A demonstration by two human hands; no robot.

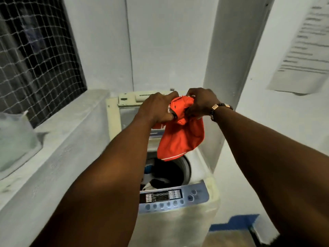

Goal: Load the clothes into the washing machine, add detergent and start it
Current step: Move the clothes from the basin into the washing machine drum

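Observation:
An orange garment (181, 136) with a pale hem hangs above the open drum (170, 172) of a top-loading washing machine (178, 218). My left hand (157, 108) grips its upper left part and my right hand (201, 102) grips its upper right part, both held out over the raised lid (128, 104). Dark and white clothes (156, 183) lie inside the drum. The control panel (170, 196) with its row of buttons faces me at the front.
A concrete ledge (58, 139) runs along the left under a netted window (35, 56), with a translucent container (16, 141) on it. A white pillar (231, 50) stands behind the machine on the right. A printed sheet (306, 47) hangs on the right wall.

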